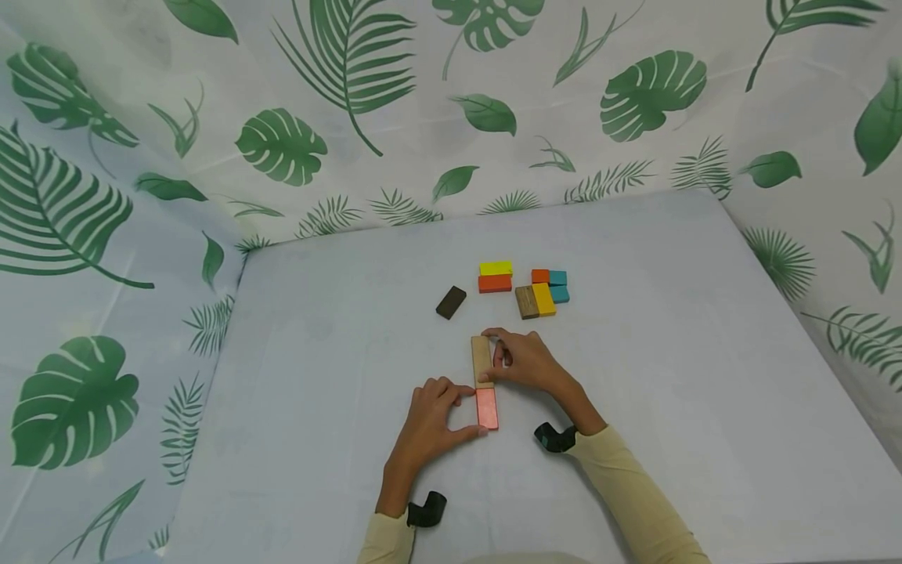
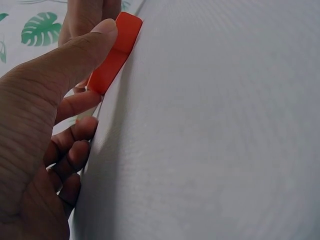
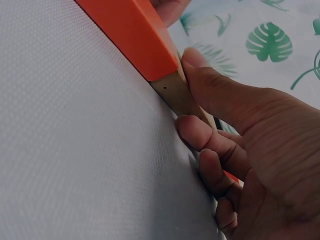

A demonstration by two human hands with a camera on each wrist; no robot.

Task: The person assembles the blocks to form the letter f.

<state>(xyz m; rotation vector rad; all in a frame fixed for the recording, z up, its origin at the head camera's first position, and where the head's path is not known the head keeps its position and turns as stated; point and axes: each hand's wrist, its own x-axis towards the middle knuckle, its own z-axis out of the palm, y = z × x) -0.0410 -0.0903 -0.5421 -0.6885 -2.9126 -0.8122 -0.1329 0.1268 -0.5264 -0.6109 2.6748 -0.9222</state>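
A salmon-red block [image 1: 487, 411], more orange in the wrist views, lies flat on the white tabletop. My left hand [image 1: 431, 419] pinches it lengthwise, thumb at the near end and index finger at the far end. End to end with it, on the far side, lies a light wooden block [image 1: 481, 360]. My right hand [image 1: 530, 360] holds that one, thumb by its near end and index finger at its far end. In the right wrist view the wooden block [image 3: 175, 92] meets the orange-red block [image 3: 132, 37]. The left wrist view shows the left thumb [image 2: 102, 40] on the orange-red block [image 2: 117, 55].
Farther back lie a dark brown block [image 1: 451, 302] and a yellow block [image 1: 496, 269] against an orange-red one [image 1: 496, 283]. To their right, a brown block [image 1: 526, 303] and a yellow-orange block [image 1: 544, 299] touch small red [image 1: 539, 276] and blue blocks [image 1: 558, 277]. Leaf-printed cloth [image 1: 416, 172] hangs behind.
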